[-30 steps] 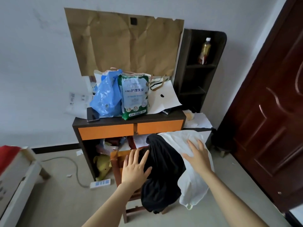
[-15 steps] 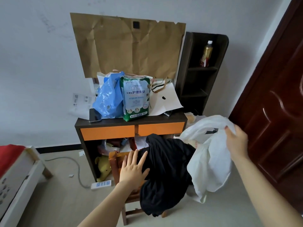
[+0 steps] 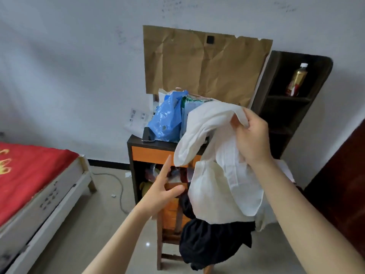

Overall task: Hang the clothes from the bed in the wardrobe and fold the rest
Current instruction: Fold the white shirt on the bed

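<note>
White fabric, a light garment (image 3: 223,184), now hangs above the wooden chair (image 3: 169,214), lifted clear of it; half a second ago it was only rising off the chair's right side. The right hand (image 3: 252,139) grips its upper edge, fingers curled into the cloth. The left hand (image 3: 162,190), fingers straight and empty, has left the black garment (image 3: 213,242), which stays draped over the chair. The white piece looks free to hang or fold next.
</note>
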Motion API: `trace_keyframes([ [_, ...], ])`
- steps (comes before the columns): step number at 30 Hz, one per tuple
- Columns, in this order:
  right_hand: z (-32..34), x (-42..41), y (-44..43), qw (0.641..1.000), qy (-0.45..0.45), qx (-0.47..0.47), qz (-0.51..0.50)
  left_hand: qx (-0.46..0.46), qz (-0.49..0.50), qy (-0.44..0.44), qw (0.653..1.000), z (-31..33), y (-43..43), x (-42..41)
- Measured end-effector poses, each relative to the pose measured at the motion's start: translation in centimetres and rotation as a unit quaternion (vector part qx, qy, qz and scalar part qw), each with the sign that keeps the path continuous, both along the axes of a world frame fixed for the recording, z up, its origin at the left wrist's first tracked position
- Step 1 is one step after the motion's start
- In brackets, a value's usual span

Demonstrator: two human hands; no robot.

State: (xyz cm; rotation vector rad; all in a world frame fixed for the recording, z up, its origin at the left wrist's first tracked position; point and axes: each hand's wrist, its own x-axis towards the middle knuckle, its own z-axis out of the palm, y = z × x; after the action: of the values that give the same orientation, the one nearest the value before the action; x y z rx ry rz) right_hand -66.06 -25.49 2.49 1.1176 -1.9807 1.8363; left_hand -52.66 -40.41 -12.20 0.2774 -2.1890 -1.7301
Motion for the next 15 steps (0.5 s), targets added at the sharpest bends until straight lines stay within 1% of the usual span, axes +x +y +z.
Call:
trace_keyframes([
  [3, 0.0, 3.1, -5.7, 0.994, -0.006, -0.001, 0.113, 0.048, 0.089, 0.056, 0.993, 2.0, 0.0, 4.4],
  [6, 0.0, 7.6, -10.8, 0.98, -0.009, -0.01, 0.199, 0.058, 0.192, 0.058, 0.978, 1.9, -0.1, 8.5],
  [9, 0.1, 13.2, -14.9, 0.958, -0.015, -0.011, 0.285, 0.081, 0.29, 0.067, 0.951, 1.3, -0.3, 13.1],
  [12, -0.5, 18.5, -17.9, 0.934, -0.034, 0.001, 0.355, 0.1, 0.388, 0.084, 0.912, 0.0, -0.3, 17.4],
  [14, -1.6, 21.9, -19.3, 0.92, -0.051, 0.018, 0.389, 0.088, 0.471, 0.071, 0.875, -0.9, -0.4, 20.5],
  [15, -2.2, 23.8, -19.8, 0.911, -0.057, 0.03, 0.406, 0.089, 0.515, 0.063, 0.85, -1.2, -0.4, 22.3],
])
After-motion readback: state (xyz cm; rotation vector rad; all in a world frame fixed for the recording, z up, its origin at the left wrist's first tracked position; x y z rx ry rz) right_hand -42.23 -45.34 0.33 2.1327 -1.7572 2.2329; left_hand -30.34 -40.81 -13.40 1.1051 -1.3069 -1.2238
